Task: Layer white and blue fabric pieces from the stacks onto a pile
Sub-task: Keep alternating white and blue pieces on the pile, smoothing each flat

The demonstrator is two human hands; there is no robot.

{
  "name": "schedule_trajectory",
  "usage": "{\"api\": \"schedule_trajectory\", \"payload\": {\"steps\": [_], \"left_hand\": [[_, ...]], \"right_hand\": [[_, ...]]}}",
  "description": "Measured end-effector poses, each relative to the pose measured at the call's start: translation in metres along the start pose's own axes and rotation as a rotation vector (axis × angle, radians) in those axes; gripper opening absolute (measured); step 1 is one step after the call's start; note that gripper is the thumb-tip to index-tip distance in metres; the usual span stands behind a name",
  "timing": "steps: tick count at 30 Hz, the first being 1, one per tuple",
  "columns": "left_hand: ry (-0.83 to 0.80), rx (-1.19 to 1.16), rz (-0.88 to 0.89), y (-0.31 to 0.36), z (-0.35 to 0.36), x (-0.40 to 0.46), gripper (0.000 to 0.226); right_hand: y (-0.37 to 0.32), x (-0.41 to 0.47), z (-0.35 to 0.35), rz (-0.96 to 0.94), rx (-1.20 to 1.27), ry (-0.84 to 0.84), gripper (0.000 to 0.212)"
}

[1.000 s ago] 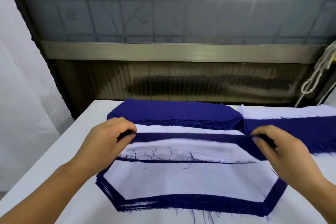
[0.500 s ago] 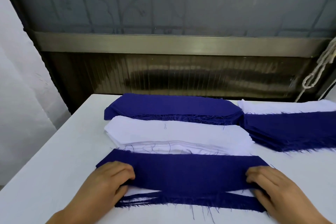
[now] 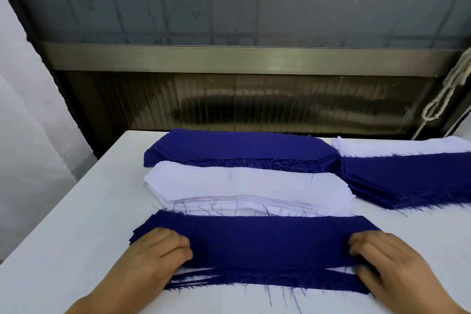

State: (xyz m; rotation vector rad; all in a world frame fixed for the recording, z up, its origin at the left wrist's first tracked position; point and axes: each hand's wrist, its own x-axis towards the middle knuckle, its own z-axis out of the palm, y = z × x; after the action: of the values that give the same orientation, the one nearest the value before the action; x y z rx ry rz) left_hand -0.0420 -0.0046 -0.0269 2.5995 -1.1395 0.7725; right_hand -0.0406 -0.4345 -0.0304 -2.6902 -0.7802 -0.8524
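A person's left hand (image 3: 155,255) and right hand (image 3: 390,262) rest on either end of a blue fabric piece (image 3: 267,239) topping the pile (image 3: 254,282) at the near edge of a white table (image 3: 76,224). The fingers of both hands are bent and press down on the cloth; whether they pinch it cannot be told. Just behind lies a white stack (image 3: 242,183), then a blue stack (image 3: 237,148). Another blue stack (image 3: 413,178) and white stack (image 3: 397,146) sit to the right.

Soft, even, fairly bright light with faint shadows, pale glare on the ribbed panel (image 3: 254,104), slight softness overall, and wide-angle bending toward the edges.
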Motion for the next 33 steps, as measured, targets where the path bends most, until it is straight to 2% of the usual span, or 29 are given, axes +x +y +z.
{"api": "schedule_trajectory", "payload": {"steps": [2, 5, 8, 11, 12, 14, 17, 20, 23, 29, 31, 33], "left_hand": [[-0.037, -0.036, -0.013, -0.002, -0.001, -0.001, 0.044], [-0.148, -0.152, -0.079, -0.004, -0.006, -0.002, 0.024], [-0.257, -0.29, -0.186, -0.005, -0.016, 0.002, 0.028], [-0.33, -0.277, -0.189, -0.005, -0.024, 0.01, 0.006], [-0.357, -0.265, -0.192, -0.005, -0.025, 0.014, 0.005], [-0.385, -0.249, -0.226, -0.006, -0.022, 0.023, 0.02], [-0.357, -0.239, -0.289, -0.002, -0.008, 0.035, 0.021], [-0.328, -0.187, -0.349, -0.004, 0.001, 0.033, 0.013], [-0.278, -0.111, -0.422, -0.018, -0.003, 0.019, 0.012], [-0.217, 0.038, -0.554, -0.03, -0.009, 0.023, 0.023], [-0.161, 0.034, -0.551, -0.029, -0.005, 0.041, 0.022], [-0.064, 0.068, -0.519, -0.031, 0.002, 0.061, 0.016]], "right_hand": [[-0.002, 0.002, -0.002, 0.022, 0.025, -0.01, 0.026], [-0.006, 0.004, -0.007, 0.035, 0.06, -0.019, 0.025], [-0.007, 0.004, -0.012, 0.04, 0.081, -0.024, 0.024], [-0.012, 0.008, -0.013, 0.033, 0.106, -0.054, 0.045], [-0.015, 0.013, -0.013, 0.027, 0.107, -0.064, 0.048], [-0.026, 0.027, -0.011, 0.024, 0.112, -0.112, 0.039], [-0.041, 0.041, -0.001, 0.008, 0.138, -0.248, 0.012], [-0.038, 0.043, 0.003, 0.122, 0.148, -0.363, 0.014], [-0.018, 0.035, -0.004, 0.309, 0.074, -0.382, 0.018], [0.0, 0.044, -0.014, 0.472, -0.183, -0.506, 0.012], [-0.002, 0.06, -0.009, 0.475, -0.189, -0.467, 0.013], [-0.004, 0.077, 0.001, 0.451, -0.078, -0.349, 0.011]]}}
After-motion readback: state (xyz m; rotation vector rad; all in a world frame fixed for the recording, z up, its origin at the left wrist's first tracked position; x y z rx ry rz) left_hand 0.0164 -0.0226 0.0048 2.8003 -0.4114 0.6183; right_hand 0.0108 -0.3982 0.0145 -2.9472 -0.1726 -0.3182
